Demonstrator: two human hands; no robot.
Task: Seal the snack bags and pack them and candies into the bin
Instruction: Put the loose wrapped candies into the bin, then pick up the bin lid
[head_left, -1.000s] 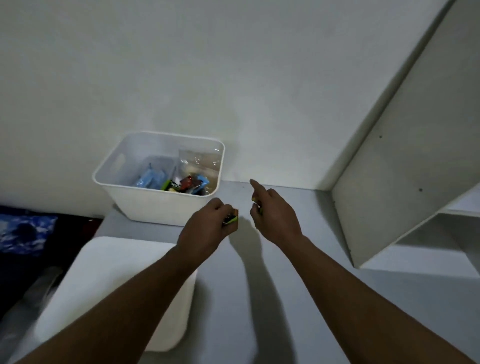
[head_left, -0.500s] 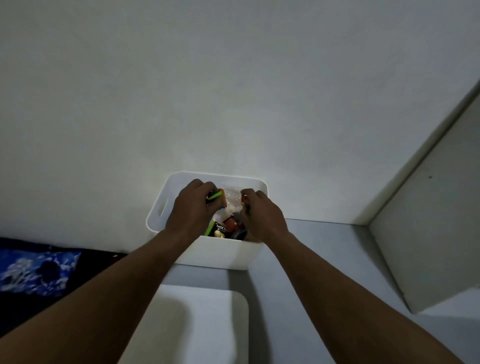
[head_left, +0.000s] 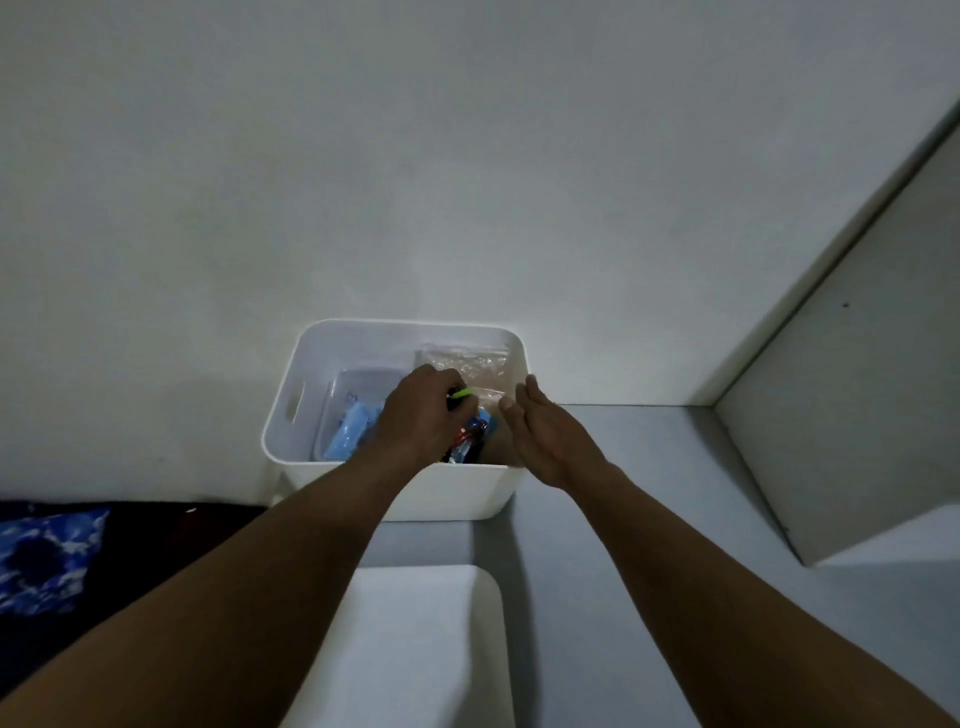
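I see the white bin (head_left: 441, 493) at twelve o'clock on the grey bench (head_left: 649, 467), against the wall. The left hand (head_left: 415, 415) is over its opening, fingers curled round a green-wrapped candy (head_left: 460, 393). The right hand (head_left: 545, 436) hovers at the bin's three o'clock rim, fingers straight, holding nothing. Inside lie a blue-filled snack bag (head_left: 350, 434) at nine o'clock, a clear snack bag (head_left: 470, 364) at one o'clock, and loose candies (head_left: 470, 441) at five o'clock.

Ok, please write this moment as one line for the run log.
step: packing candies | left hand: holds green candy over bin | right hand: open, at bin's right rim
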